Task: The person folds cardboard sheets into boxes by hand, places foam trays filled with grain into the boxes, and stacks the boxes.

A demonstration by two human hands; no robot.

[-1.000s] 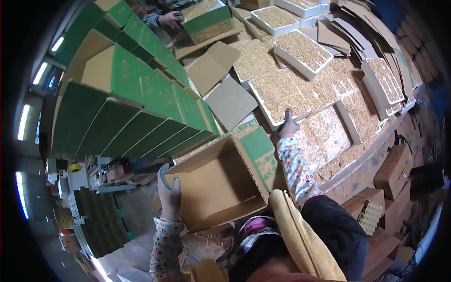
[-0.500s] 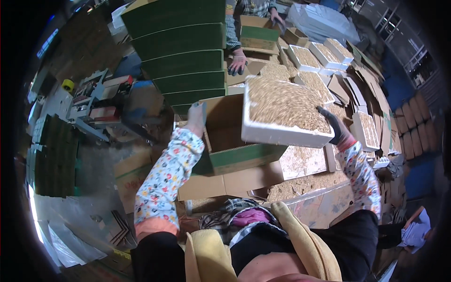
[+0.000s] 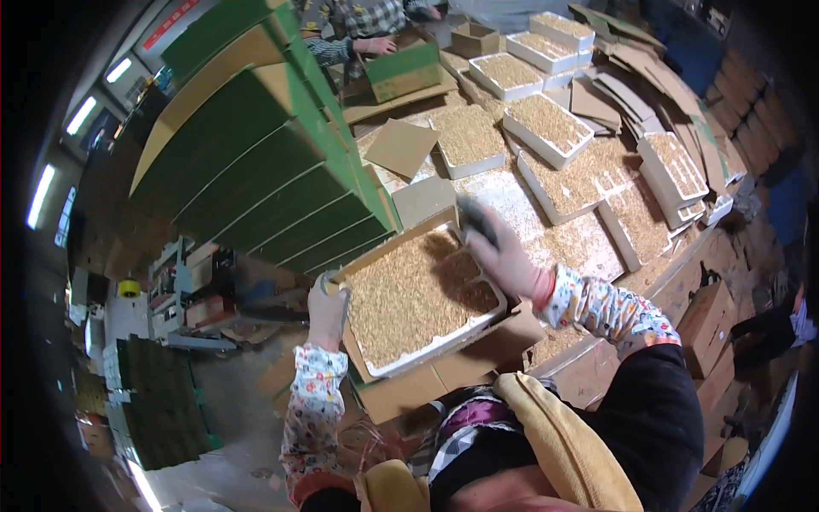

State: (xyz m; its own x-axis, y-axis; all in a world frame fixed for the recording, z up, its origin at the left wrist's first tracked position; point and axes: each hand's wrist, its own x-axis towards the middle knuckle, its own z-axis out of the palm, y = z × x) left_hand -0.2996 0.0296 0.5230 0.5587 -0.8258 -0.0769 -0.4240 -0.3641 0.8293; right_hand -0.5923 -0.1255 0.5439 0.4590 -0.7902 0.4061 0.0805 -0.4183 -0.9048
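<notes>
A white foam tray [image 3: 424,343] full of tan, loose, flaky bits sits inside an open cardboard box [image 3: 386,401], slightly tilted in the view. My left hand [image 3: 327,314] grips the box's left end wall, with its fingertips at the rim. Over the right end of the tray hovers my right hand [image 3: 503,256], its dark-coated glove fingers stretched out and a little blurred. It holds nothing that I can see. A brown flap [image 3: 490,346] of the box folds outward on the side nearest me.
Stacked green cartons [image 3: 273,171] rise at the left, close to the box. More filled foam trays [image 3: 546,128] cover the work table [image 3: 503,205], beside flat cardboard pieces [image 3: 401,147]. Across the table, a co-worker's gloved hand [image 3: 375,45] rests on another green box [image 3: 408,72].
The filled foam tray has moved from my right hand down into the box. My right hand has let go of it and come left. My view has turned, and the co-worker's hand has shifted to their box.
</notes>
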